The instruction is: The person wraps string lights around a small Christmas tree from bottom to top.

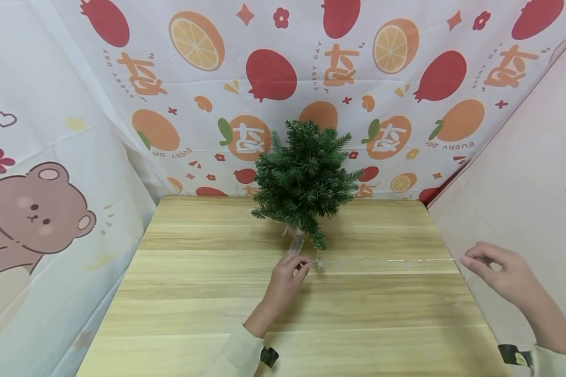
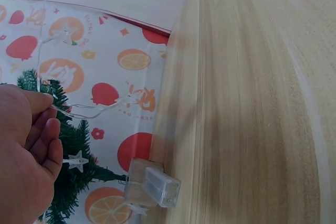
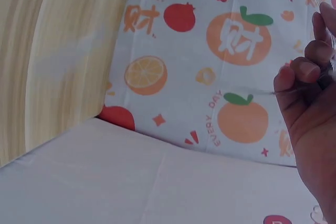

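A clear string of star lights [image 1: 382, 261] stretches nearly straight over the tabletop between both hands. My left hand [image 1: 286, 280], in front of the tree, pinches the wire between thumb and fingers. Out past the table's right side, my right hand [image 1: 509, 275] grips the other end with curled fingers. A small green artificial Christmas tree [image 1: 306, 173] stands at the back middle of the table. In the left wrist view a clear star [image 2: 76, 161] lies against its branches, and a transparent battery box [image 2: 163, 186] sits near the tree's foot.
The wooden table [image 1: 184, 314] reaches back to a fruit-printed cloth [image 1: 283, 31]. A pale cloth with a bear print [image 1: 42, 209] hangs on the left, and a plain light cloth [image 1: 514, 173] on the right.
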{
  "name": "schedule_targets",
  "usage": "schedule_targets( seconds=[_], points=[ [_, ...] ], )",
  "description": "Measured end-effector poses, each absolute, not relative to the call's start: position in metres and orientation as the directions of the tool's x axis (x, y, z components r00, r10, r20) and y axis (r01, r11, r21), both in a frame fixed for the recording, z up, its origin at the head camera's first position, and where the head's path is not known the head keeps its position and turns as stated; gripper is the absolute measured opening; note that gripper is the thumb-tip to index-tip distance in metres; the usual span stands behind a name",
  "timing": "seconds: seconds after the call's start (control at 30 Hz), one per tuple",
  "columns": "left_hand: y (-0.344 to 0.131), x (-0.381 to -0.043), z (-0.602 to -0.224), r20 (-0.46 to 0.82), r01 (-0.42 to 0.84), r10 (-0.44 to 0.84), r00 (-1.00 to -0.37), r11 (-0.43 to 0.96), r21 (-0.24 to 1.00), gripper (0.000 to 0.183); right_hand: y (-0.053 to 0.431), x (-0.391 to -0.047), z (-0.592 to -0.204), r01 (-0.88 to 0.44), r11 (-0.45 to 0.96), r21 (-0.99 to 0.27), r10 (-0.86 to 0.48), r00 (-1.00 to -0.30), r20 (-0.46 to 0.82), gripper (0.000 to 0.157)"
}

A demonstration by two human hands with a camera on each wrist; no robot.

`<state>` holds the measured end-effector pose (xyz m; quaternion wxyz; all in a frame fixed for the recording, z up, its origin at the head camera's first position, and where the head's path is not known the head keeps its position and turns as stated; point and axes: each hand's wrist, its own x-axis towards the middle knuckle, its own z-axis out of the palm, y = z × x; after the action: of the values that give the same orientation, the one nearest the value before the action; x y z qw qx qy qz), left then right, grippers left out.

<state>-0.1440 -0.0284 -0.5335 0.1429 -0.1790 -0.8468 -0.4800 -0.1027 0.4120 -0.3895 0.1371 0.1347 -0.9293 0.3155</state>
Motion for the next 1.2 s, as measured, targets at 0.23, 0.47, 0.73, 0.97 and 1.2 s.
schedule_targets(
  seconds=[0.23, 0.47, 0.73, 0.97, 1.2],
  points=[
    [-0.028, -0.145, -0.534, 0.419, 0.448, 0.173, -0.891, 0.478, 0.756, 0.003, 0.426, -0.107, -0.39, -0.55, 0.679, -0.486, -0.32, -0.818, 0.478, 0.042],
    [-0.031, -0.149, -0.534, 0.423, 0.438, 0.149, -0.894, 0.495, 0.75, 0.004, 0.442, -0.1, -0.386, -0.538, 0.679, -0.499, -0.3, -0.824, 0.481, 0.043],
    [-0.027, -0.151, -0.528, 0.455, 0.457, 0.151, -0.878, 0.549, 0.7, 0.004, 0.449, -0.092, -0.387, -0.358, 0.765, -0.535, -0.122, -0.897, 0.425, 0.029],
    [-0.001, -0.155, -0.519, 0.585, 0.557, 0.191, -0.788, 0.624, 0.547, 0.007, 0.443, -0.085, -0.377, -0.08, 0.804, -0.589, 0.103, -0.957, 0.271, 0.012],
    [0.032, -0.157, -0.511, 0.564, 0.555, 0.219, -0.797, 0.635, 0.537, 0.008, 0.424, -0.084, -0.37, -0.078, 0.74, -0.668, 0.164, -0.942, 0.292, 0.015]
  ],
)
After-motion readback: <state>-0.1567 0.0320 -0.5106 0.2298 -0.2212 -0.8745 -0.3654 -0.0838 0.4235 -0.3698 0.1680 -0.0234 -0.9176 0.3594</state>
